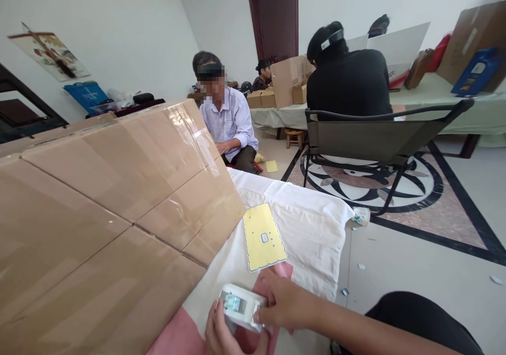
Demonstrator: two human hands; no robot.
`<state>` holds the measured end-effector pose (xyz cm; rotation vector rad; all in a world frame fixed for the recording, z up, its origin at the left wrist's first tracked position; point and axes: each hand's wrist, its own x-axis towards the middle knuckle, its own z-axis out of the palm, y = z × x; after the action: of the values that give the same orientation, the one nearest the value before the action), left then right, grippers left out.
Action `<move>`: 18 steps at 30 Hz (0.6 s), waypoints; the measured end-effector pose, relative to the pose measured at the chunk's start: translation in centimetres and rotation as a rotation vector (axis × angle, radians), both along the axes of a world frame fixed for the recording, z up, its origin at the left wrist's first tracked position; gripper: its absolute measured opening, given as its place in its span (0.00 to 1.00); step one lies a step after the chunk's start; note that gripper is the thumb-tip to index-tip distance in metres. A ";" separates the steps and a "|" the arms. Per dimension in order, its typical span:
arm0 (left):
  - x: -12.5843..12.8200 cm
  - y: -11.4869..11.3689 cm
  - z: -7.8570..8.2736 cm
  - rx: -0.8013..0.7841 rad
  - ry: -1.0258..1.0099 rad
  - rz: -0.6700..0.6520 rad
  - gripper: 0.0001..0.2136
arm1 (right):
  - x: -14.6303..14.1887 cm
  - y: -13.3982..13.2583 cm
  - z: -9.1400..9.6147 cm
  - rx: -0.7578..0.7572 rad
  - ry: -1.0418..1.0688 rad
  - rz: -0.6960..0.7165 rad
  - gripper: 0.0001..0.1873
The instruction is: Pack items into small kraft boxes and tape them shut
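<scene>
Gripping a little white case with left hand and right hand, bottom center; can't read print on yellow card, tbh.

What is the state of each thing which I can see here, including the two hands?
Left hand: curled around the white device.
Right hand: fingertips on the device's end.
White device: held; whether it is switched on, I cannot tell.
Yellow card: lying flat, printed side up.
White cloth: spread out, creased.
Brown cardboard: standing, with clear tape on it.
Chair: unfolded, standing on the floor.
</scene>
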<state>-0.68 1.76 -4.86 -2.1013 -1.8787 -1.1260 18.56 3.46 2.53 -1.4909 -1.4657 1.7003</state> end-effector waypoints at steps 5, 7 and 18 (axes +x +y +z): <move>0.3 -0.5 1.0 -0.071 0.005 0.019 0.44 | -0.2 0.1 0.6 -0.045 -0.025 0.019 0.21; 0.4 -0.7 1.4 -0.093 0.010 0.019 0.43 | 0.0 0.3 0.7 -0.043 -0.027 0.040 0.21; 0.4 -0.9 1.7 -0.096 0.019 0.011 0.43 | 0.3 0.5 1.3 -0.111 0.006 -0.021 0.27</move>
<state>-0.28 0.90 -3.12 -2.1395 -1.9716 -1.0294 18.83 3.99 3.82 -1.5513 -1.3684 1.7981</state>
